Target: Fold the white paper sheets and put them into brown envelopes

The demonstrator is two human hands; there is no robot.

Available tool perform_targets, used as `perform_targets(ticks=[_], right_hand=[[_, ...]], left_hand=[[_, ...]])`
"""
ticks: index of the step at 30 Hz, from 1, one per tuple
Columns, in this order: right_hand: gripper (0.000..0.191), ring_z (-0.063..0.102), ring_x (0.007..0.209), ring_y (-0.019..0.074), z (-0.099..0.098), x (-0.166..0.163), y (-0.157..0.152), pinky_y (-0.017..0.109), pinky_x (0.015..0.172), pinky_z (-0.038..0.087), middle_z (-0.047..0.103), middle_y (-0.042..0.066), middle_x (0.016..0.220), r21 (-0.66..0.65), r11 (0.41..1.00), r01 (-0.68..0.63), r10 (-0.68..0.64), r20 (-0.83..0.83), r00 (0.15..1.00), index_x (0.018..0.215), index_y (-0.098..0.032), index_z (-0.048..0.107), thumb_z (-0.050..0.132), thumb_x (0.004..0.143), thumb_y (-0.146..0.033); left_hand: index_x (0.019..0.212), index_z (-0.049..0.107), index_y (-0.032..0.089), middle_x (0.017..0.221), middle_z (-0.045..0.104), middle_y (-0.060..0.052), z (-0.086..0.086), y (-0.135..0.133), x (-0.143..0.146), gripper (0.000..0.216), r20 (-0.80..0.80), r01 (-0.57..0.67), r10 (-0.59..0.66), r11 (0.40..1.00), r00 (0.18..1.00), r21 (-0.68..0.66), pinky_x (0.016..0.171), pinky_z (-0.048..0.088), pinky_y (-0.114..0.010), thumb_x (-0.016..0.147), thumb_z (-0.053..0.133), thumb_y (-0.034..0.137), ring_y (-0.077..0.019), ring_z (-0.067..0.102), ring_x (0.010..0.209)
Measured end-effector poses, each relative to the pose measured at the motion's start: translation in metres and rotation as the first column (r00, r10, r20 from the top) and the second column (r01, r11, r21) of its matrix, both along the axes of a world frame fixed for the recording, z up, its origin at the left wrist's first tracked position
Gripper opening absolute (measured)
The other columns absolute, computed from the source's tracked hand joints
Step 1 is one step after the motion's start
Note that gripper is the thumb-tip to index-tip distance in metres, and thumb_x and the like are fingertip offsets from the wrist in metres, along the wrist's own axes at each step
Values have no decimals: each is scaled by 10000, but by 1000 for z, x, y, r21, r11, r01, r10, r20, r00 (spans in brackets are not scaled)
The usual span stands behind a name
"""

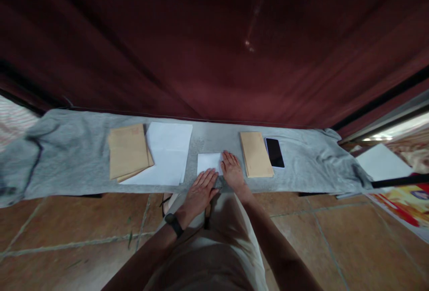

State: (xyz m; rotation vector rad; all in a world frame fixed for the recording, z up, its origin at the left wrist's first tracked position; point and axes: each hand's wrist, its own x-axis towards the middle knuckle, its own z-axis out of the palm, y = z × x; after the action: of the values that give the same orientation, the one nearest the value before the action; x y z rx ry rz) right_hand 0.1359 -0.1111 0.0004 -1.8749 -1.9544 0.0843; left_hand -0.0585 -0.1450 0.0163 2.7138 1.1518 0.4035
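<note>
A small folded sheet of white paper (208,160) lies flat on the grey cloth in front of me. My left hand (203,189), with a dark watch on its wrist, rests over the paper's near edge, fingers stretched out. On the paper's right end lies my right hand (232,169), flat with its fingers extended. Both palms face down, and part of the paper is hidden under them. To the left are larger white sheets (170,150), partly covered by brown envelopes (129,150). Right of my right hand is another stack of brown envelopes (257,154).
A dark-screened phone (275,153) lies beside the right envelopes. The grey cloth (308,161) covers a long narrow surface. Behind it rises a dark red panel (208,76). Tiled floor (110,219) shows below, with a white board (383,162) at far right.
</note>
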Motion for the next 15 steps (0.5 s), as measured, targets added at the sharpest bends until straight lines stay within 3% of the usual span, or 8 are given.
perform_targets(ticks=[5, 8, 15], right_hand=[[433, 524, 1312, 241, 5, 11, 15, 413, 1127, 378, 585, 114, 1442, -50, 998, -31, 31, -12, 999, 1420, -161, 564, 397, 1022, -209], [408, 584, 1195, 243, 13, 17, 28, 400, 1077, 416, 638, 118, 1348, -104, 994, -38, 38, 1, 999, 1361, -185, 623, 454, 989, -178], [294, 629, 1063, 226, 27, 26, 43, 350, 1014, 457, 715, 103, 1069, -189, 982, -26, -31, -293, 956, 1013, -192, 763, 526, 881, -78]], left_hand=[[1484, 458, 171, 1567, 454, -127, 4, -2, 0, 521, 53, -16, 17, 1000, 998, -22, 1240, 296, -473, 1025, 403, 410, -242, 348, 1496], [1470, 465, 148, 1575, 438, -143, 4, 5, 0, 505, 126, -90, 93, 995, 988, -32, 1243, 289, -488, 1031, 383, 383, -254, 316, 1510], [1477, 439, 167, 1571, 425, -145, -2, 45, -11, 493, 295, -258, 298, 952, 908, -168, 1190, 392, -462, 1001, 398, 290, -256, 388, 1468]])
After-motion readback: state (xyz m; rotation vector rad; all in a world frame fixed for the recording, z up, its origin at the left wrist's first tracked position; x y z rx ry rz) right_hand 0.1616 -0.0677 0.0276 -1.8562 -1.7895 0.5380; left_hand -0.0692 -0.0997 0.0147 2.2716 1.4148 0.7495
